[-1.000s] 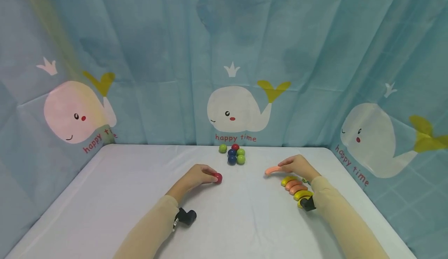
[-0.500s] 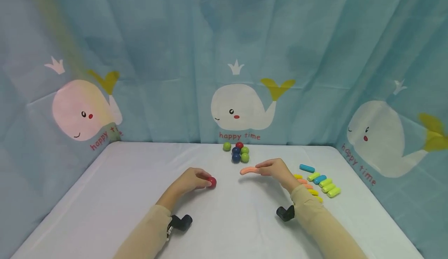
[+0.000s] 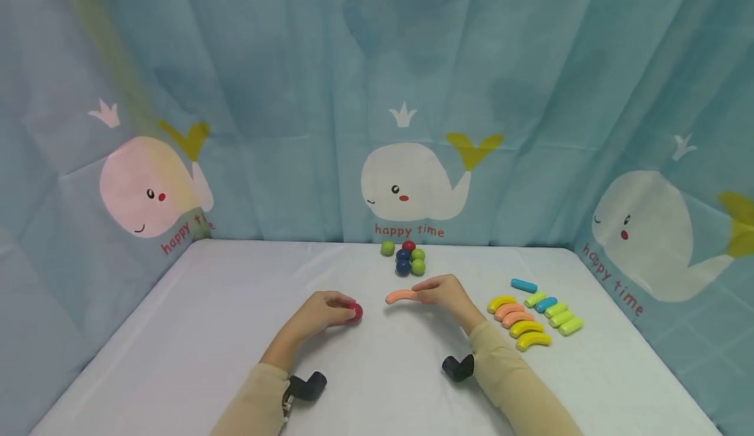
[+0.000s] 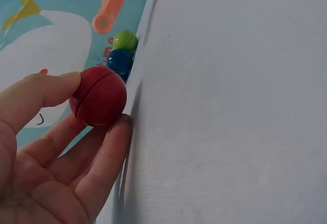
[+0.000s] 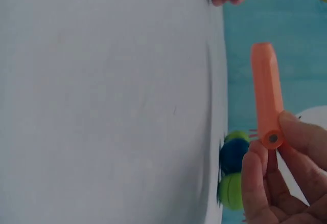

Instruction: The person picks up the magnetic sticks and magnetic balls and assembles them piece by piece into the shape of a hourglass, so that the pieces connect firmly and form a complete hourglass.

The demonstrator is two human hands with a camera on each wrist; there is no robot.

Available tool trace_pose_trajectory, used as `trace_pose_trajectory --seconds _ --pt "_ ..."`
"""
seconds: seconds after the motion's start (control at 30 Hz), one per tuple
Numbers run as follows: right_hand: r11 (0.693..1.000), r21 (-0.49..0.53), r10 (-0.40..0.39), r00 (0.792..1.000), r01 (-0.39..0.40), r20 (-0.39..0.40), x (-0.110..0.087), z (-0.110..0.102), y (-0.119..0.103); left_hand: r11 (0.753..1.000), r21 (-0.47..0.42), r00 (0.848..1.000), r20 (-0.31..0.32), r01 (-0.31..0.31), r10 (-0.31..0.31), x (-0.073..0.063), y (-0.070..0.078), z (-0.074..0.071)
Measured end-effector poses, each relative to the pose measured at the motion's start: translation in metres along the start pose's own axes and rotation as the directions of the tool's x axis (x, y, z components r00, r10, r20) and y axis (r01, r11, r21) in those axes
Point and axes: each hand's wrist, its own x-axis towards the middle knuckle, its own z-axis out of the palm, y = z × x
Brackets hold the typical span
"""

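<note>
In the head view my left hand (image 3: pixel 312 318) pinches a red ball (image 3: pixel 356 313) between thumb and fingers, near the middle of the table. Up close, the left wrist view shows a seam around the red ball (image 4: pixel 99 96). To its right, my right hand (image 3: pixel 446 294) holds one end of a curved orange magnetic rod (image 3: pixel 400 296) above the cloth, its free end pointing left toward the ball. A small grey disc shows in the end of the orange rod (image 5: pixel 266 91) nearest my fingers. Ball and rod are apart.
Several green, blue and red balls (image 3: pixel 403 267) cluster at the table's far edge. On the right lie curved yellow and orange rods (image 3: pixel 526 328), and beyond them short blue and lime sticks (image 3: pixel 556 310). A whale-print curtain (image 3: pixel 283 187) borders the white table (image 3: pixel 206 331).
My right hand has carried the orange rod left, away from the other curved rods. My left hand has drawn the red ball slightly left and nearer. The head view has turned a little.
</note>
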Motion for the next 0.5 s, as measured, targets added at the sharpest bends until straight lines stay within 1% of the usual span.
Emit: trace_pose_trajectory --seconds 0.1,0.23,0.33,0.43,0.5 --pt "1.000 0.017 -0.002 1.000 0.002 -0.023 0.001 0.009 -0.003 1.000 0.004 1.000 -0.006 -0.004 0.004 0.001 -0.001 0.000" --pt "0.998 0.029 -0.055 0.997 0.056 -0.046 0.000 0.019 -0.005 1.000 -0.009 1.000 -0.009 -0.010 0.010 0.001 -0.001 0.002" --pt "0.996 0.030 -0.087 0.995 0.088 -0.041 -0.003 0.025 -0.005 1.000 -0.015 1.000 -0.026 -0.003 0.003 0.000 0.001 0.005" --pt "0.995 0.026 -0.097 0.995 0.098 -0.036 -0.007 0.030 -0.004 1.000 -0.026 0.999 -0.050 0.005 -0.006 -0.001 0.002 0.008" --pt "0.994 0.032 -0.106 0.994 0.107 -0.038 -0.009 0.031 -0.004 0.998 -0.055 0.998 -0.057 0.012 -0.015 -0.002 0.004 0.010"
